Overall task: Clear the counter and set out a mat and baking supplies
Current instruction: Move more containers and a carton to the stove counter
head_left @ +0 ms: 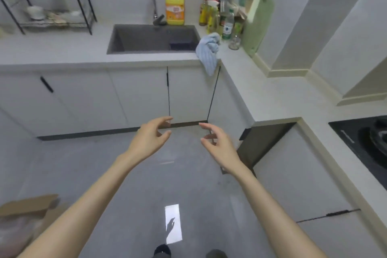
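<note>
A: Counter — where does it sit from your hands?

B: Ahead of you and well apart. Your 2 hands hang over the floor. The left hand and the right hand are both half open, with fingers loosely curved and nothing in either. I'd judge you hold them out like that to be ready for whatever you take first.

A: What is on it?

B: The run beside the hob comes closest to you. At the corner a blue cloth drapes over the front edge, just beside the sink — probably left handy for wiping. Behind it, bottles huddle against the wall. A green board leans upright beside them, likely parked out of the working space. Farthest, a yellow jug stands behind the sink by the tap.

A: And the mat?

B: Not in view, and I can't make out any baking supplies either.
</note>
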Demonstrator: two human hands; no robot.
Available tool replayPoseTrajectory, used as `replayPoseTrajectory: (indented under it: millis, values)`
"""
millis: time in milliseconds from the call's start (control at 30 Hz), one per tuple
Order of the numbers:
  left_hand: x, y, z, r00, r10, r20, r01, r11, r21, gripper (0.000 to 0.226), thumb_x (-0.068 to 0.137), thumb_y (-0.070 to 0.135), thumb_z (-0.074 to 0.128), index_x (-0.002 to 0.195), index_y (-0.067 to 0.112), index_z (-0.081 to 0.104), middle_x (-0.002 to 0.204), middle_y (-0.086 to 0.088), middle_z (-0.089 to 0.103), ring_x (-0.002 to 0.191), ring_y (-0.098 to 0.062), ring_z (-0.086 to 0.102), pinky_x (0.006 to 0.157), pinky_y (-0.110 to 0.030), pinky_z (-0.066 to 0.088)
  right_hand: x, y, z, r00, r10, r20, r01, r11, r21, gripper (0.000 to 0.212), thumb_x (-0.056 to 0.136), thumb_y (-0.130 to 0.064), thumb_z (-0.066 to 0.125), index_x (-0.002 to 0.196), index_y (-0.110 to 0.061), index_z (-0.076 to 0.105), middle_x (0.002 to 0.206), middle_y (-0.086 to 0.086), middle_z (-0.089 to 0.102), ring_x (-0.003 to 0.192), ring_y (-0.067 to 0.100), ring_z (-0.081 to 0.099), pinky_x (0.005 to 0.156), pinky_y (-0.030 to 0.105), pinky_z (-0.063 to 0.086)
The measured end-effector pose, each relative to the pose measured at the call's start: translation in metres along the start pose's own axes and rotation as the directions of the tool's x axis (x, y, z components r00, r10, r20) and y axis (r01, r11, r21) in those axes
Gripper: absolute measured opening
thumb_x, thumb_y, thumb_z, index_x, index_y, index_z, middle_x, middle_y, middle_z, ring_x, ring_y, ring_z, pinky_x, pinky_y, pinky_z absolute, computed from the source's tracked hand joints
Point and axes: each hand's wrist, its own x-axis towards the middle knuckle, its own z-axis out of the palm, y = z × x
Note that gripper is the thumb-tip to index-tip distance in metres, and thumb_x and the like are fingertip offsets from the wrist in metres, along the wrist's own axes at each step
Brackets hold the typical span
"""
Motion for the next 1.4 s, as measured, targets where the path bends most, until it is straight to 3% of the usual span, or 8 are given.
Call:
replayPoseTrajectory:
  millis: [200, 367, 467, 600, 733, 1067, 1200, 1400]
  values:
    - [-0.005, -0.105, -0.101, 0.971, -0.175, -0.162, 0.167, 0.984, -0.06, 0.039, 0.091, 0.024, 0.056, 0.129, 0.031, 0.053, 0.114, 0.013, 0.061, 0.074, -0.01, 0.063, 0.077, -0.023, 0.046, 0.086, -0.067, 0.109, 0.976, -0.119, 0.184, 0.118, 0.993, 0.013, 0.039, 0.09, -0.01, 0.059, 0.125, -0.025, 0.057, 0.122, -0.013, 0.056, 0.099, 0.004, 0.059, 0.078, 0.005, 0.042]
    - [0.004, -0.178, -0.171, 0.903, -0.299, -0.308, 0.279, 0.954, -0.109, 0.04, 0.091, 0.021, 0.057, 0.13, 0.028, 0.053, 0.113, 0.013, 0.061, 0.06, -0.001, 0.055, 0.064, -0.009, 0.039, 0.164, -0.119, 0.194, 0.918, -0.214, 0.334, 0.217, 0.976, 0.031, 0.039, 0.091, -0.014, 0.057, 0.128, -0.027, 0.055, 0.123, -0.013, 0.053, 0.103, 0.001, 0.056, 0.077, 0.003, 0.043]
    - [0.021, -0.22, -0.207, 0.861, -0.349, -0.371, 0.324, 0.937, -0.129, 0.04, 0.091, 0.02, 0.058, 0.13, 0.027, 0.053, 0.112, 0.014, 0.06, 0.058, 0.0, 0.054, 0.065, -0.01, 0.039, 0.214, -0.141, 0.242, 0.88, -0.257, 0.4, 0.263, 0.964, 0.041, 0.039, 0.092, -0.016, 0.057, 0.129, -0.028, 0.054, 0.122, -0.012, 0.052, 0.106, 0.002, 0.054, 0.078, 0.007, 0.045]
    - [0.059, -0.279, -0.257, 0.822, -0.379, -0.424, 0.363, 0.924, -0.122, 0.041, 0.091, 0.02, 0.057, 0.131, 0.026, 0.053, 0.112, 0.016, 0.059, 0.058, -0.002, 0.054, 0.067, -0.01, 0.042, 0.288, -0.17, 0.303, 0.843, -0.316, 0.434, 0.321, 0.945, 0.065, 0.039, 0.092, -0.017, 0.057, 0.128, -0.03, 0.054, 0.122, -0.012, 0.051, 0.107, 0.004, 0.054, 0.08, 0.011, 0.045]
    - [0.104, -0.331, -0.309, 0.775, -0.421, -0.471, 0.404, 0.904, -0.142, 0.041, 0.092, 0.021, 0.057, 0.132, 0.025, 0.052, 0.114, 0.015, 0.058, 0.059, -0.001, 0.054, 0.071, -0.021, 0.045, 0.362, -0.201, 0.36, 0.799, -0.351, 0.488, 0.36, 0.929, 0.078, 0.038, 0.092, -0.018, 0.057, 0.127, -0.031, 0.054, 0.125, -0.012, 0.052, 0.107, 0.004, 0.055, 0.084, 0.016, 0.046]
    - [0.176, -0.45, -0.444, 0.645, -0.522, -0.558, 0.502, 0.84, -0.207, 0.043, 0.092, 0.021, 0.056, 0.135, 0.026, 0.049, 0.122, 0.012, 0.056, 0.074, 0.002, 0.055, 0.072, -0.019, 0.044, 0.515, -0.284, 0.504, 0.703, -0.394, 0.592, 0.409, 0.905, 0.116, 0.04, 0.091, -0.013, 0.058, 0.127, -0.028, 0.055, 0.126, -0.012, 0.052, 0.104, 0.006, 0.056, 0.077, 0.007, 0.044]
    - [0.194, -0.504, -0.49, 0.629, -0.535, -0.564, 0.527, 0.827, -0.195, 0.045, 0.091, 0.022, 0.058, 0.135, 0.026, 0.049, 0.124, 0.01, 0.056, 0.086, -0.008, 0.061, 0.083, -0.026, 0.048, 0.56, -0.308, 0.564, 0.697, -0.384, 0.605, 0.402, 0.909, 0.113, 0.041, 0.091, -0.011, 0.058, 0.128, -0.028, 0.055, 0.126, -0.013, 0.05, 0.106, 0.009, 0.055, 0.077, 0.007, 0.045]
    - [0.243, -0.604, -0.58, 0.651, -0.508, -0.563, 0.505, 0.845, -0.177, 0.047, 0.089, 0.021, 0.06, 0.134, 0.024, 0.049, 0.124, 0.006, 0.057, 0.093, -0.013, 0.061, 0.087, -0.028, 0.046, 0.635, -0.364, 0.665, 0.703, -0.402, 0.586, 0.452, 0.889, 0.068, 0.043, 0.091, -0.015, 0.058, 0.132, -0.028, 0.051, 0.127, -0.012, 0.047, 0.107, 0.009, 0.053, 0.086, 0.022, 0.049]
